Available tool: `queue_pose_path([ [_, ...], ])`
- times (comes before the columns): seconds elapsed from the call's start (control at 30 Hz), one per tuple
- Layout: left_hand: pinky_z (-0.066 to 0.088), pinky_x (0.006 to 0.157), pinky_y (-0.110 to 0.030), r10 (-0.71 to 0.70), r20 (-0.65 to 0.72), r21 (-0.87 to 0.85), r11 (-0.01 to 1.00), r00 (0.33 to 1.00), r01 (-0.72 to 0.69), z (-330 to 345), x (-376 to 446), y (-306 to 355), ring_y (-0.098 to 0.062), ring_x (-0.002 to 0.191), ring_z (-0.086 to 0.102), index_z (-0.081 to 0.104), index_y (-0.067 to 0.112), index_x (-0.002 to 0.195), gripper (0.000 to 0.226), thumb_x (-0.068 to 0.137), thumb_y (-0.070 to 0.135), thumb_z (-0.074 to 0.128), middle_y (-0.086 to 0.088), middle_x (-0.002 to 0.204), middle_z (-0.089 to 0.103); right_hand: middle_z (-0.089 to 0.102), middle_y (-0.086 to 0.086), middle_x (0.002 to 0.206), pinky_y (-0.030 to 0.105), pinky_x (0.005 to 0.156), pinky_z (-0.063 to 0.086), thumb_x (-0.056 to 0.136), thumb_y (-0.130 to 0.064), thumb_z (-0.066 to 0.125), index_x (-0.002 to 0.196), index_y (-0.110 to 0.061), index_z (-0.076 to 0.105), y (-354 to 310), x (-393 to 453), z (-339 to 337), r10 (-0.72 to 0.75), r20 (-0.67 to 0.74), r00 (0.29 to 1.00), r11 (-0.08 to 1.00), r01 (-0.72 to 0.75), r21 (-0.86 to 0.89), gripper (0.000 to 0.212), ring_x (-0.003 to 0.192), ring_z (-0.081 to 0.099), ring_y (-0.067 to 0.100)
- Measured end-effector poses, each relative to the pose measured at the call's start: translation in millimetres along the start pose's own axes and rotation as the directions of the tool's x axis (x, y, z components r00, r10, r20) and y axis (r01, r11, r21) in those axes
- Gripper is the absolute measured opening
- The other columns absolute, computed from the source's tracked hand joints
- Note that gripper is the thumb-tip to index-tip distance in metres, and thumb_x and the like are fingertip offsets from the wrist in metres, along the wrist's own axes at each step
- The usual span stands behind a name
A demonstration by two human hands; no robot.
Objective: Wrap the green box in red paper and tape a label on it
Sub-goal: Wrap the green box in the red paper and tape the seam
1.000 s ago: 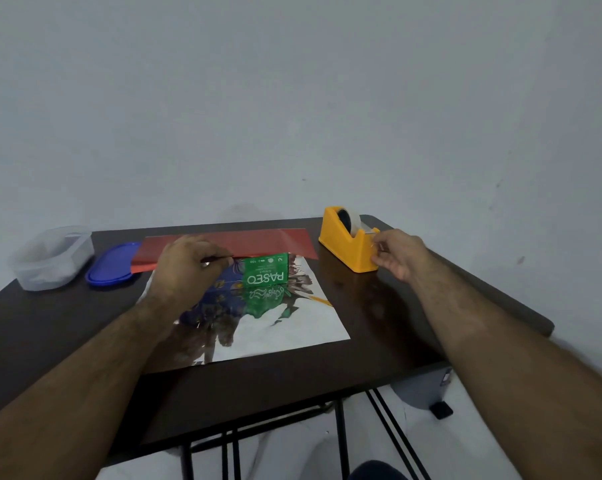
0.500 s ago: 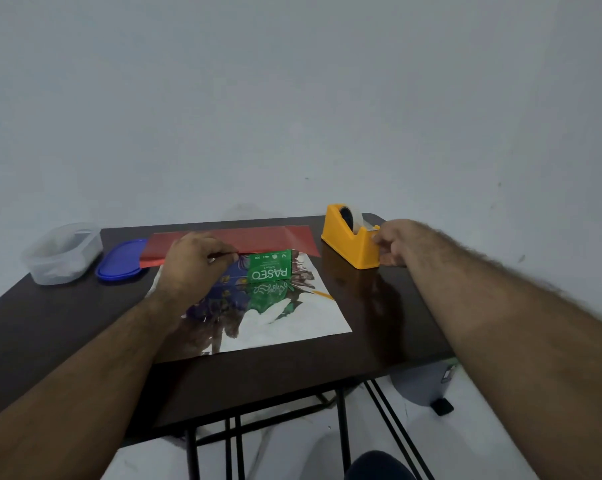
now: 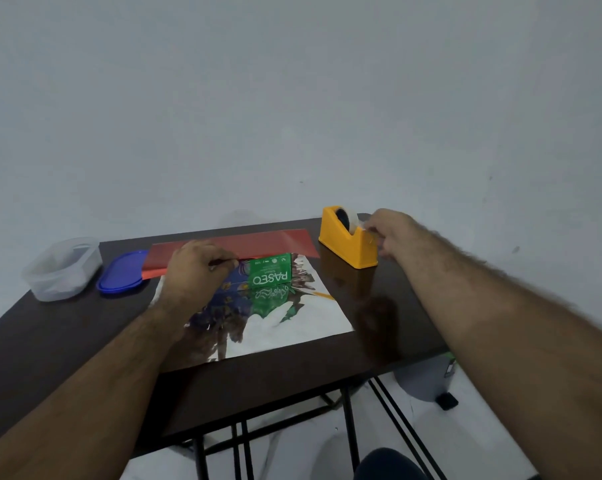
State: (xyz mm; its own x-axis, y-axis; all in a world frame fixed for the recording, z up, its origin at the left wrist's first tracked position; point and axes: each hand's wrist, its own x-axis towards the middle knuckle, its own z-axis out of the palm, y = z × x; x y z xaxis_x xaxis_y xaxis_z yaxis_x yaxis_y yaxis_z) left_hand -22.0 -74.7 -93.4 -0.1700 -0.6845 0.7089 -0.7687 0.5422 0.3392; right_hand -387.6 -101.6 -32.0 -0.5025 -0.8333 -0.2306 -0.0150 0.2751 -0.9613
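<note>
1. Two hands work over the dark bench (image 3: 50, 341).
2. The left hand (image 3: 197, 268), its grip curled, presses on the green box (image 3: 270, 273), which stands on a shiny sheet (image 3: 292, 327) just in front of the red paper (image 3: 258, 242).
3. The right hand (image 3: 394, 233) pinches the tape end at the yellow tape dispenser (image 3: 344, 242).
4. A clear tub (image 3: 62, 268) and blue lid (image 3: 121, 271) sit far left.
</note>
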Motion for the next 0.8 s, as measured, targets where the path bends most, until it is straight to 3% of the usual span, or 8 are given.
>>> queue_pose_path([
  [0.07, 0.056, 0.085, -0.035, 0.000, 0.007, 0.005, 1.000, 1.000, 0.000, 0.8, 0.1, 3.2, -0.013, 0.086, 0.066, 0.085, 0.019, 0.101, 0.011, 0.090, 0.017, 0.082, 0.006, 0.096, 0.079, 0.059, -0.004, 0.095, 0.034, 0.060, 0.043, 0.080, -0.018, 0.075, 0.112, -0.020, 0.073, -5.3, -30.6, 12.8, 0.009, 0.133, 0.991, 0.999, -0.014, 0.034, 0.032, 0.079, 0.053, 0.018],
  [0.13, 0.056, 0.084, -0.034, 0.012, 0.006, 0.003, 1.000, 1.000, -0.012, 0.1, -0.4, 7.2, -0.013, 0.085, 0.066, 0.085, 0.018, 0.099, 0.011, 0.089, 0.015, 0.082, 0.006, 0.095, 0.080, 0.059, -0.004, 0.091, 0.033, 0.064, 0.042, 0.091, -0.021, 0.074, 0.098, -0.022, 0.070, -4.6, -56.8, 31.6, 0.018, 0.253, 0.967, 0.998, -0.032, 0.052, 0.008, 0.083, 0.054, 0.017],
  [0.2, 0.057, 0.084, -0.033, 0.031, 0.019, 0.009, 0.999, 0.999, -0.031, -0.5, -0.2, 10.0, -0.016, 0.086, 0.070, 0.085, 0.018, 0.100, 0.013, 0.089, 0.013, 0.082, 0.005, 0.096, 0.081, 0.062, -0.006, 0.085, 0.030, 0.067, 0.041, 0.099, -0.023, 0.068, 0.089, -0.022, 0.070, -0.4, -80.9, 50.6, 0.006, 0.353, 0.935, 0.998, -0.031, 0.063, 0.010, 0.078, 0.055, 0.014],
  [0.37, 0.061, 0.087, -0.036, -0.103, 0.036, -0.073, 0.992, 0.994, 0.105, -7.4, -6.6, 8.2, -0.015, 0.094, 0.073, 0.075, 0.023, 0.123, 0.035, 0.090, 0.013, 0.079, 0.006, 0.102, 0.080, 0.068, -0.008, 0.083, 0.031, 0.067, 0.038, 0.103, -0.024, 0.062, 0.110, -0.023, 0.074, 20.2, -119.1, 106.9, -0.028, 0.511, 0.859, 0.997, -0.012, 0.074, 0.014, 0.077, 0.057, 0.012],
  [0.5, 0.056, 0.081, -0.031, -0.198, 0.050, -0.179, 0.962, 0.979, 0.204, -9.4, -10.1, 9.4, -0.010, 0.092, 0.071, 0.050, 0.026, 0.130, 0.052, 0.089, 0.013, 0.081, 0.013, 0.095, 0.076, 0.070, -0.003, 0.093, 0.032, 0.068, 0.042, 0.099, -0.016, 0.068, 0.099, -0.021, 0.071, 35.6, -133.7, 140.7, -0.071, 0.472, 0.879, 0.992, 0.013, 0.125, 0.005, 0.080, 0.063, 0.014],
  [0.8, 0.051, 0.075, -0.017, -0.231, 0.049, -0.205, 0.950, 0.972, 0.236, -9.4, -9.4, 5.8, -0.003, 0.092, 0.070, 0.047, 0.028, 0.123, 0.050, 0.090, 0.014, 0.082, 0.014, 0.095, 0.077, 0.067, 0.008, 0.083, 0.027, 0.048, 0.039, 0.094, -0.012, 0.073, 0.099, -0.011, 0.069, 52.4, -138.7, 166.8, -0.200, 0.318, 0.927, 0.971, 0.144, 0.191, 0.007, 0.058, 0.050, 0.014],
])
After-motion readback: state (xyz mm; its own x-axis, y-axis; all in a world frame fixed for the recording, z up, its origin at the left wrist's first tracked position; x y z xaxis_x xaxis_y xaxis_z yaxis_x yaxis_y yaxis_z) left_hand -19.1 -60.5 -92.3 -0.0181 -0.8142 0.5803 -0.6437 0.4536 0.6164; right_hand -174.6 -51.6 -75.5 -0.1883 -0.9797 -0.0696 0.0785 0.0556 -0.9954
